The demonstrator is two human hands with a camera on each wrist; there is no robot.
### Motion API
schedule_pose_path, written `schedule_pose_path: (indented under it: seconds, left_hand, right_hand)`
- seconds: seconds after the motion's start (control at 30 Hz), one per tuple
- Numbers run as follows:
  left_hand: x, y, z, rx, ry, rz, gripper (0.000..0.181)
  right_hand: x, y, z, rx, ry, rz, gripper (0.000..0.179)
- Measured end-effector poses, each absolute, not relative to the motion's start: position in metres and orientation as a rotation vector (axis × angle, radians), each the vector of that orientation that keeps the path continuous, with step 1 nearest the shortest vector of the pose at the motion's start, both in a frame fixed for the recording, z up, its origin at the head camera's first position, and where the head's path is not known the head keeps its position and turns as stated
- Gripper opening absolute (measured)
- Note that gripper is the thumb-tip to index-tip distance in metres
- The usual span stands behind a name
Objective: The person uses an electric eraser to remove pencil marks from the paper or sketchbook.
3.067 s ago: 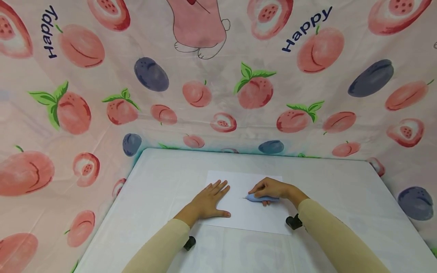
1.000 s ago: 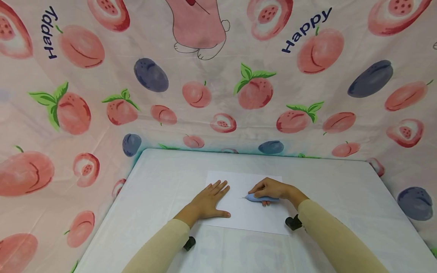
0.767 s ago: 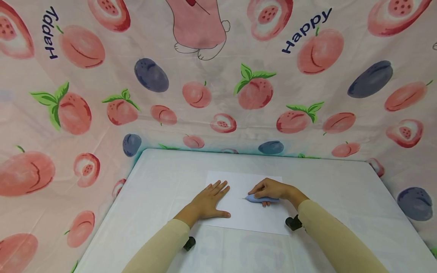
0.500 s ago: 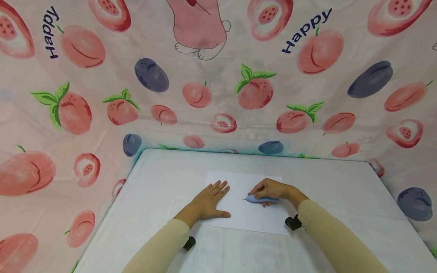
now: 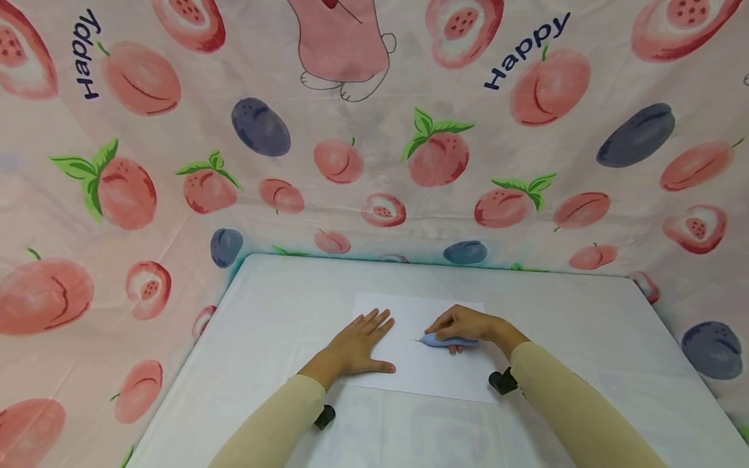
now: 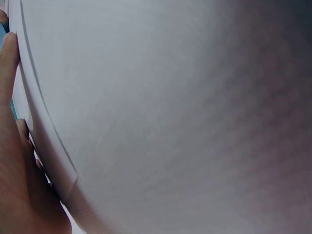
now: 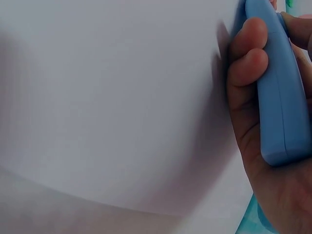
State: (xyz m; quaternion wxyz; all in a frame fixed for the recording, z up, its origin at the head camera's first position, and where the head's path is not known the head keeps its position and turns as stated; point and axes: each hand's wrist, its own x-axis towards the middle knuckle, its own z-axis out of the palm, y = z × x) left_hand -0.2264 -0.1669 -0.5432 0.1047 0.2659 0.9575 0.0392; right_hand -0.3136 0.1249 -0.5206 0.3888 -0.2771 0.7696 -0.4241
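A white sheet of paper lies on the white-covered table. Fingers spread and thumb out, my left hand rests flat on the left part of the sheet. My right hand grips a chunky blue handheld tool with a rounded body, its thin tip pointing left over the middle of the paper. In the right wrist view, fingers curl round one side of the blue body and the thumb sits on a small raised part on the other side. In the left wrist view, the left hand shows only along the left edge.
The white tabletop extends round the sheet on all sides. A cloth printed with peaches and plums hangs behind and at the sides. Small black wrist devices sit under both sleeves.
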Motion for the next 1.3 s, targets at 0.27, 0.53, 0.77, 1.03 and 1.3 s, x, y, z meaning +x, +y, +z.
schedule_pose_path:
  seconds: [0.27, 0.53, 0.77, 1.03, 1.3]
  left_hand:
    - [-0.2264, -0.1663, -0.5433, 0.775, 2.825, 0.138, 0.101]
    - [-0.2249, -0.1671, -0.5427, 0.780, 2.830, 0.116, 0.101]
    - [-0.2238, -0.1685, -0.5423, 0.795, 2.830, 0.122, 0.101]
    - [-0.2250, -0.1684, -0.5449, 0.806, 2.837, 0.112, 0.101]
    - [-0.2252, -0.1689, -0.5437, 0.802, 2.834, 0.113, 0.101]
  right_hand:
    - [-0.3111, 0.1239, -0.5195, -0.694, 2.001, -1.081, 0.027]
    - [-0.3093, 0.1224, -0.5202, -0.690, 2.008, -1.093, 0.027]
    - [-0.3076, 0.1212, -0.5199, -0.690, 2.001, -1.078, 0.027]
    - [-0.3083, 0.1202, -0.5202, -0.687, 1.975, -1.058, 0.026]
    - [-0.3087, 0.1198, -0.5233, -0.684, 1.996, -1.054, 0.025]
